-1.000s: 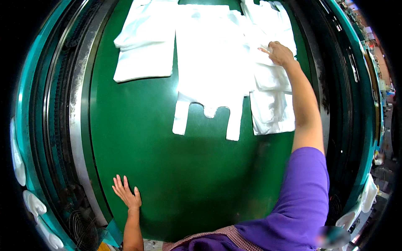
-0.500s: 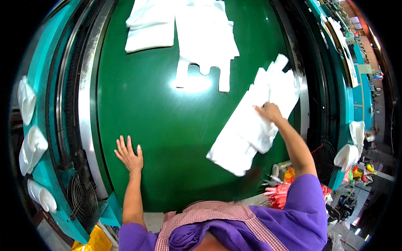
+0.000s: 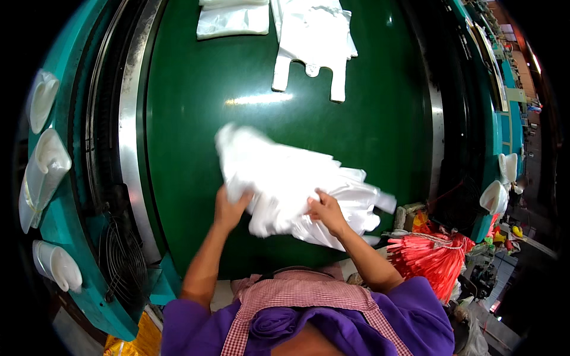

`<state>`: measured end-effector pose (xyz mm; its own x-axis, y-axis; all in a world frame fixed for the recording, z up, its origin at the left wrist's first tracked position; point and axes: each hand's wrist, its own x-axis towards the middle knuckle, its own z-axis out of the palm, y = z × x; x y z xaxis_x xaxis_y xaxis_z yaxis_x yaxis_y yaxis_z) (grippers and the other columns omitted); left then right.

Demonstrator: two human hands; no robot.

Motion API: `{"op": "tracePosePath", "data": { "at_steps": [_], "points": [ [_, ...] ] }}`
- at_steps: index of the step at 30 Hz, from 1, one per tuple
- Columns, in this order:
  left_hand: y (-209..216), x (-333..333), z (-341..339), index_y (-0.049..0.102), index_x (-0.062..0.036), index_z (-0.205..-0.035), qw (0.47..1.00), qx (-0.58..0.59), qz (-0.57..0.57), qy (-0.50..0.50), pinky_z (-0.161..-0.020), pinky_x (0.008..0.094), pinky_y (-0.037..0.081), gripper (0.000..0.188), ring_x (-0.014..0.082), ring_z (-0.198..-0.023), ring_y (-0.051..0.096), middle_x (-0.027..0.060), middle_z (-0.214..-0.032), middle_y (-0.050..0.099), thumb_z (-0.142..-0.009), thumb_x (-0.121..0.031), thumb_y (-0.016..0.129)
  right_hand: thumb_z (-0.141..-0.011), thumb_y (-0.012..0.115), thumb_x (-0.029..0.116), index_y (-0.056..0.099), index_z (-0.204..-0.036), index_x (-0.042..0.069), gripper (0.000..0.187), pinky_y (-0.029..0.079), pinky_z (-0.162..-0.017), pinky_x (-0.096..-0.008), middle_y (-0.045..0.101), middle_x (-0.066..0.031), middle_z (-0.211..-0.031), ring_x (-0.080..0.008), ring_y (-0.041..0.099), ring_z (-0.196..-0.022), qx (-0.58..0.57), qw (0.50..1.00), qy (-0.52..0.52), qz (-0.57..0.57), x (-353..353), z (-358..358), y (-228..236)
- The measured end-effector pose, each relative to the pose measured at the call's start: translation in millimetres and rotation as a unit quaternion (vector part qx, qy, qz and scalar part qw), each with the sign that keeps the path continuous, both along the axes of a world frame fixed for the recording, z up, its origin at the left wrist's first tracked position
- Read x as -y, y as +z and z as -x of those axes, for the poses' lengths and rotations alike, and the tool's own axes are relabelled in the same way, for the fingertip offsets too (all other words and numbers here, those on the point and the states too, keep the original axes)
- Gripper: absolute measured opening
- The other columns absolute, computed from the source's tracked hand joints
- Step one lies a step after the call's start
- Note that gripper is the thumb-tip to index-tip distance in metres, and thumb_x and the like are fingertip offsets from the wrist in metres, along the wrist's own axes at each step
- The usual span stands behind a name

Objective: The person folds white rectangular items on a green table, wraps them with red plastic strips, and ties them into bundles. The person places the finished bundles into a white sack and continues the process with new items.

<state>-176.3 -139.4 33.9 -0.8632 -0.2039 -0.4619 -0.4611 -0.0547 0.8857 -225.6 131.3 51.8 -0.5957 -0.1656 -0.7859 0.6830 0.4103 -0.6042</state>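
Note:
A loose stack of thin white plastic bags [image 3: 297,172] lies across the near part of a green belt surface [image 3: 184,160], its left end blurred by motion. My left hand [image 3: 230,209] grips the stack's near left edge, fingers partly hidden by the plastic. On the near right side my right hand [image 3: 326,213] pinches the bags between thumb and fingers. The sheets fan out in uneven layers to the right, past my right hand. Farther up the belt lies another pile of white vest-handle bags [image 3: 314,41], its two handle loops facing me. A folded white pile [image 3: 233,22] sits left of it.
Metal rails edge the belt, the left rail [image 3: 132,136] in plain sight. Rolled white bags [image 3: 44,169] sit on the teal frame at left, more rolls [image 3: 494,197] at right. A bundle of red plastic strips [image 3: 430,258] hangs by my right elbow.
My left hand has come off the belt and taken hold of the bags. The stack has moved left and turned, with my right hand still on it. The far piles appear higher in view.

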Motion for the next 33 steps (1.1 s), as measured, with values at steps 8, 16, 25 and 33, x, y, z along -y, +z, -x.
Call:
{"op": "tracePosePath", "data": {
  "at_steps": [8,16,25,33],
  "points": [
    [25,3,223,0.039,-0.0033,-0.138,0.956,-0.264,0.014,-0.128,-0.097,0.0346,0.041,0.063,0.0270,-0.118,0.052,0.0181,-0.127,0.055,-0.085,-0.023,0.065,-0.096,0.046,0.020,0.049,-0.103,-0.003,0.023,0.056,-0.080,-0.0429,0.065,-0.0239,-0.096,-0.0341,0.066,-0.093,-0.041,0.927,-0.303,0.218,37,124,-20],
    [-56,-36,35,0.041,0.0043,-0.135,0.990,-0.123,-0.044,-0.057,-0.096,0.0338,0.042,0.049,0.0236,-0.112,0.056,0.0178,-0.122,0.058,-0.094,-0.022,0.052,-0.080,0.070,0.016,0.050,-0.126,0.002,0.052,0.053,-0.070,-0.0302,0.063,-0.0121,-0.103,-0.0214,0.064,-0.083,-0.444,0.884,0.123,-0.073,1,89,16],
    [-41,-74,-42,0.044,-0.0002,-0.133,0.957,-0.219,0.188,-0.003,-0.083,0.0324,0.054,0.053,0.0248,-0.108,0.056,0.0158,-0.125,0.048,-0.083,0.001,0.060,-0.079,0.063,0.012,0.057,-0.096,0.008,0.020,0.051,-0.066,-0.0411,0.054,-0.0101,-0.094,-0.0298,0.060,-0.081,-0.579,0.730,0.308,-0.194,3,14,-48],
    [-39,-88,-156,0.054,-0.0056,-0.126,0.821,-0.367,0.429,-0.091,-0.105,0.0472,0.033,0.051,0.0364,-0.127,0.042,0.0174,-0.137,0.044,-0.078,-0.017,0.066,-0.078,0.058,0.014,0.056,-0.085,0.006,0.010,0.052,-0.064,-0.0384,0.054,-0.0090,-0.085,-0.0262,0.059,-0.082,-0.615,0.667,0.404,-0.115,-43,-77,-50]
  ]
}}
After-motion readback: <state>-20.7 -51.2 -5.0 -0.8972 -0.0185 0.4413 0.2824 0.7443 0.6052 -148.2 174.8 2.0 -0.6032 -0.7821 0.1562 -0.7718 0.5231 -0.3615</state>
